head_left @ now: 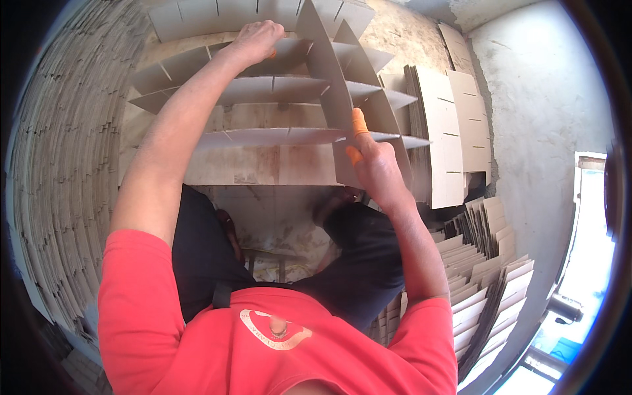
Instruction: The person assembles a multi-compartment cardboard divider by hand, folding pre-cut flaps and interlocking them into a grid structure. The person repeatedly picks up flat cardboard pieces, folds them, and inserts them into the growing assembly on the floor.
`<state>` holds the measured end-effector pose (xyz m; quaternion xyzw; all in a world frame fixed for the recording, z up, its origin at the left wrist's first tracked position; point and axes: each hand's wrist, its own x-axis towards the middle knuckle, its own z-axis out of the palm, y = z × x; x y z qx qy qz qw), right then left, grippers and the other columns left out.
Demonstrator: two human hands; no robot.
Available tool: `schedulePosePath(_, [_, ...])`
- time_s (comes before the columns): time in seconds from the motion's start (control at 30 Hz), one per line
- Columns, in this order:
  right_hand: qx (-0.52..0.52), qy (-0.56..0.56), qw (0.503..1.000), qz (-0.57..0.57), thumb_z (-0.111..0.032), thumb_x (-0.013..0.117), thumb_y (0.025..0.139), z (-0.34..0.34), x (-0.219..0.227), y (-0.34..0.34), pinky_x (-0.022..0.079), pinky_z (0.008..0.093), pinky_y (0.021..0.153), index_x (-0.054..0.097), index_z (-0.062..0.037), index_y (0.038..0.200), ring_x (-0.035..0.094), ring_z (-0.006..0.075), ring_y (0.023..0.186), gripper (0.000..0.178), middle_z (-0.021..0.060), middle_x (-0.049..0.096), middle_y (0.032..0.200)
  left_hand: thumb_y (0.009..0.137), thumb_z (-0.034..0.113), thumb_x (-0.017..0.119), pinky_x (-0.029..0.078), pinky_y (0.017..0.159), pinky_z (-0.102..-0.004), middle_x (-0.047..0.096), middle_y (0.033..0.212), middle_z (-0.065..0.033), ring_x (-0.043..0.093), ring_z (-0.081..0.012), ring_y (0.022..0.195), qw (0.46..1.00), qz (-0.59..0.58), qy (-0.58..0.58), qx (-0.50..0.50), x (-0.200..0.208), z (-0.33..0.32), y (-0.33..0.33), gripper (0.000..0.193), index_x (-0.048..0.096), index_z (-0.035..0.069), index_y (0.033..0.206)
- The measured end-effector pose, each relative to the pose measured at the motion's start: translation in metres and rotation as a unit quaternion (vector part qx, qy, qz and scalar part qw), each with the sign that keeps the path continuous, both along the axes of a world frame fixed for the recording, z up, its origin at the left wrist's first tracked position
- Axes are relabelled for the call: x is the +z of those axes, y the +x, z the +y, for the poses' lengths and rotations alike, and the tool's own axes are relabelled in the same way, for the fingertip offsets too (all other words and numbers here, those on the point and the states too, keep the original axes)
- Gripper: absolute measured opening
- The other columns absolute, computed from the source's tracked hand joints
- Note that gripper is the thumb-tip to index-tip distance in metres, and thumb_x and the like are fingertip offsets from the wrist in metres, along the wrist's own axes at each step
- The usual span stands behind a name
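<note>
The left hand (258,38) grips the far edge of the cardboard divider grid (276,108) while the right hand (372,164) pinches an upright slotted strip (327,72). A skewed push could buckle the strip or pop the slots apart

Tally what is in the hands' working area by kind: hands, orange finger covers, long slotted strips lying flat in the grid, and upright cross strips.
Bare hands: 2, left hand and right hand
Orange rubber finger covers on the right hand: 2
Long grey slotted cardboard strips lying across: 5 visible
Upright grey cardboard cross strips: 2
Total: 11
</note>
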<state>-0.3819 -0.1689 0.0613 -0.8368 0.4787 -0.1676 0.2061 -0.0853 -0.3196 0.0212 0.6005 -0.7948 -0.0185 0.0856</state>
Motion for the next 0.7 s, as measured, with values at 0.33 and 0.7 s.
schedulePosePath(0.33, [-0.007,0.018,1.0,-0.004,0.004,0.063,0.078,0.005,0.006,0.0,0.047,0.0327,0.056,0.04,-0.0021,0.137,0.059,0.0371,0.06,0.064,0.0244,0.055,0.068,0.068,-0.007,0.054,0.053,0.071,-0.0442,0.064,0.079,-0.0189,0.064,-0.037,0.081,0.998,-0.005,-0.068,0.009,-0.006,0.001,-0.002,0.01,0.059,-0.001,0.074])
schedulePosePath(0.7, [0.024,0.056,0.998,0.028,-0.005,0.06,0.082,-0.002,-0.01,-0.001,0.047,0.0415,0.055,0.043,0.0031,0.132,0.059,0.0388,0.059,0.054,0.0246,0.057,0.066,0.071,0.005,0.068,0.05,0.077,-0.0416,0.064,0.087,-0.0209,0.061,-0.036,0.084,0.998,0.06,0.029,-0.009,0.004,0.008,-0.007,0.033,0.063,0.0,0.103])
